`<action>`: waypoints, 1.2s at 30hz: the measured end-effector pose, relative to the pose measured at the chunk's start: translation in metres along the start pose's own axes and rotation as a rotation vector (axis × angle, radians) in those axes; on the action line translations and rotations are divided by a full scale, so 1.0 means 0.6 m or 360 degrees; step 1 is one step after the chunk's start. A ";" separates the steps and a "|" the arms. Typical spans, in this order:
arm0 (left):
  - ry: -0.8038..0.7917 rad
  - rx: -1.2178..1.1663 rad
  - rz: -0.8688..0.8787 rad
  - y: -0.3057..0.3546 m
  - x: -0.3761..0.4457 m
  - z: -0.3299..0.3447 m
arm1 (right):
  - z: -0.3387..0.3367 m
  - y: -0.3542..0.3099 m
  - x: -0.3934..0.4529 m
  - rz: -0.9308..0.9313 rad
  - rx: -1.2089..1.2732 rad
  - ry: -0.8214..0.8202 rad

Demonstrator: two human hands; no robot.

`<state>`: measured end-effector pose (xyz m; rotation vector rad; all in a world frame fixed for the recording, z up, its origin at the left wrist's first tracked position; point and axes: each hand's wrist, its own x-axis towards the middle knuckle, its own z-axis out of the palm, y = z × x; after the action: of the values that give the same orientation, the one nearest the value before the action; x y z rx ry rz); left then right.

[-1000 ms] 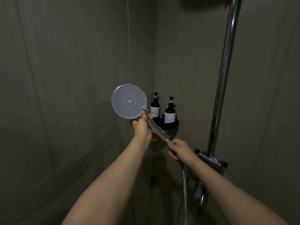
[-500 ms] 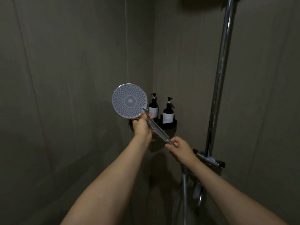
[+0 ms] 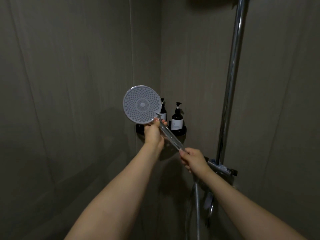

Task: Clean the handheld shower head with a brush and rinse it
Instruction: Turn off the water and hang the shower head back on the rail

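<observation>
The left hand (image 3: 153,134) grips the round grey nozzle-faced shower head (image 3: 142,104) just below its disc; the clear handle slants down-right to the right hand (image 3: 194,160), pinching its end.

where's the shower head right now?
Head view, centre: the shower head is held up before the corner, face to camera, left hand just under it, right hand at the handle's end, pump bottles just behind.

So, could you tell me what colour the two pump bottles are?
Dark, nearly black, pump bottles with white labels; seen in the head view.
</observation>
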<state>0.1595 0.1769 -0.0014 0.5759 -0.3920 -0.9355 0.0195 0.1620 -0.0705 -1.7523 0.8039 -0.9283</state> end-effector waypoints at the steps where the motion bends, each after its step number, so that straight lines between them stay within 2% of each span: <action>1: -0.0022 -0.0005 -0.0013 -0.001 0.000 0.001 | -0.005 -0.001 0.001 0.0118 0.0179 -0.0059; 3: -0.0070 -0.0032 -0.0051 -0.004 0.000 0.001 | -0.017 -0.003 0.002 0.0268 0.0392 -0.0182; 5: -0.0090 -0.0031 -0.0064 -0.009 0.001 -0.001 | -0.021 0.000 0.001 0.0222 0.0311 -0.0257; 9: -0.0093 0.0052 -0.0024 -0.021 0.001 -0.002 | -0.010 0.003 -0.004 -0.0084 -0.0322 0.0040; 12: -0.0112 0.0026 -0.0050 -0.024 0.003 -0.003 | -0.007 0.004 -0.003 -0.0142 -0.0392 0.0141; 14: -0.0122 0.0028 -0.0076 -0.023 0.006 -0.001 | -0.014 0.004 0.000 -0.0002 -0.0158 0.0036; 17: -0.0142 0.0028 -0.0080 -0.023 0.009 0.001 | -0.023 0.009 0.006 0.0247 0.0484 -0.0233; 18: -0.0142 0.0027 -0.0081 -0.024 0.009 0.002 | -0.025 0.011 0.008 0.0258 0.0516 -0.0273; 20: -0.0122 0.0054 -0.0078 -0.026 0.010 0.002 | -0.025 0.011 0.009 0.0203 0.0285 -0.0241; 22: -0.0094 0.0086 -0.0069 -0.026 0.011 -0.001 | -0.022 0.010 0.004 0.0103 -0.0015 -0.0105; 27: -0.0068 -0.0011 -0.0088 -0.029 0.013 -0.004 | -0.008 0.019 0.000 -0.0136 -0.0336 0.0197; 29: -0.0094 -0.0028 -0.0100 -0.028 0.013 -0.002 | -0.007 0.018 0.003 -0.0110 -0.0189 0.0213; 33: -0.0126 -0.0017 -0.0111 -0.025 0.015 0.002 | -0.020 0.025 0.016 0.0252 0.0577 -0.0092; 34: -0.0118 0.0004 -0.0104 -0.026 0.017 0.002 | -0.022 0.028 0.020 0.0272 0.0610 -0.0140; 36: -0.0097 0.0047 -0.0091 -0.026 0.019 0.004 | -0.021 0.026 0.023 0.0213 0.0365 -0.0129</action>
<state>0.1544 0.1594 -0.0084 0.5892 -0.4470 -1.0052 0.0137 0.1399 -0.0791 -1.5088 0.7230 -0.8209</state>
